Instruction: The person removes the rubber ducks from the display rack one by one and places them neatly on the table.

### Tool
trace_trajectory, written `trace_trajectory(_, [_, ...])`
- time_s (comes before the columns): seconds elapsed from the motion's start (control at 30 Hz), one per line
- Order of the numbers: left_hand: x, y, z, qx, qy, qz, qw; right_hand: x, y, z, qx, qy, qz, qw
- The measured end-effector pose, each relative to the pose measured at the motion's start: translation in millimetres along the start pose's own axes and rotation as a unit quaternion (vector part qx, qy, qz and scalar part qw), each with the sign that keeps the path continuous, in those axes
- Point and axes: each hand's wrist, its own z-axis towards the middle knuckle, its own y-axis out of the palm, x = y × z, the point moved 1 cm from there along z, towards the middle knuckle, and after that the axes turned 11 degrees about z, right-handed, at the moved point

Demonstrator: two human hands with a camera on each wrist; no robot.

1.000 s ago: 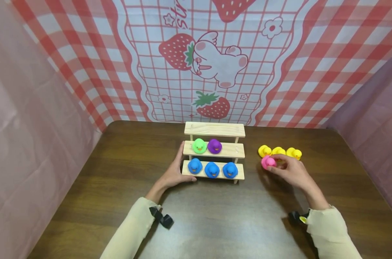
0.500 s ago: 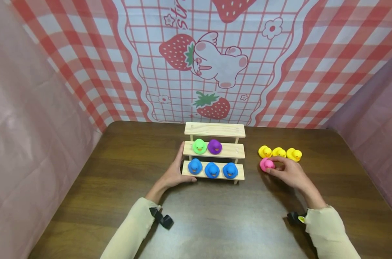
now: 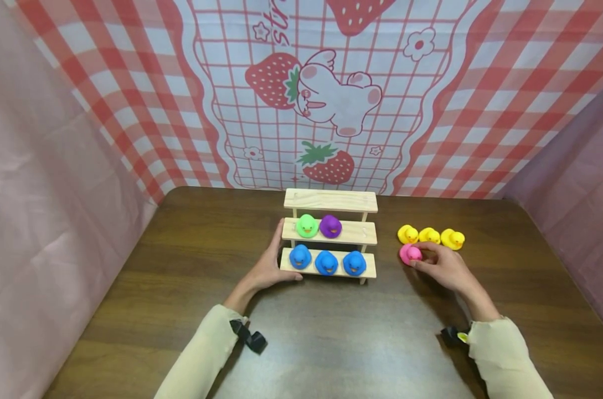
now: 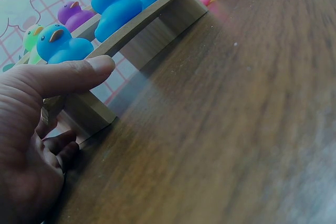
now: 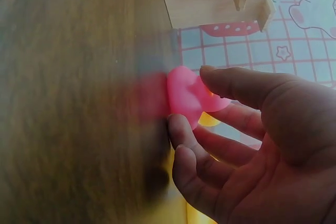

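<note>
Right wrist view brings us closest to the pink duck (image 5: 184, 94): the right hand (image 5: 273, 145) pinches it between thumb (image 5: 236, 83) and fingertips (image 5: 180, 124), the other fingers bent beside it. We see its pink reflection on the wooden table (image 5: 68, 108) right at its base, yet cannot tell whether duck and wood touch. From the head view, the same duck sits at the ends of thumb and forefinger, right of the wooden shelf (image 3: 326, 200) and apart from it.

That view also gives us both sleeves (image 3: 196, 352) and the left hand (image 3: 265, 270) at the shelf's left end. Its fingers are partly hidden there — the left wrist view shows us its thumb laid along the front board (image 3: 370, 268) and bent fingers by the end support (image 4: 89, 113), gripping the shelf.

Working back tier by tier, we find three blue ducks (image 3: 326, 262) in a row on the front board, then the green duck (image 3: 307, 226) and the purple duck (image 3: 330, 226) side by side on the middle board (image 3: 353, 232). Right of that tier, three yellow ducks (image 3: 428, 235) line up on the table, just behind the pink one; right wrist catches only yellow patches past the fingers. Farthest off, behind everything — a red-and-white cloth (image 3: 485, 100) printed with strawberries.
</note>
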Motion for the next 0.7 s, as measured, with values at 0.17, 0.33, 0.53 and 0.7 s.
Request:
trace_trajectory(0.17, [-1.3, 0.2, 0.7, 0.000, 0.003, 0.001, 1.0000, 1.1, -0.3, 0.3, -0.004, -0.001, 0.000, 1.0000])
trace_trajectory(0.33, [-1.4, 0.4, 1.1, -0.001, 0.005, 0.002, 1.0000, 1.2, -0.1, 0.9, -0.002, 0.001, 0.000, 1.0000])
trace_trajectory(0.53, [-0.1, 0.1, 0.2, -0.001, 0.000, 0.002, 1.0000, -1.6, -0.5, -0.1, -0.001, 0.006, 0.003, 1.0000])
trace_trajectory(0.7, [0.4, 0.0, 0.1, 0.000, 0.000, 0.003, 1.0000, -7.3, -6.0, -3.6, 0.004, -0.004, -0.013, 0.9999])
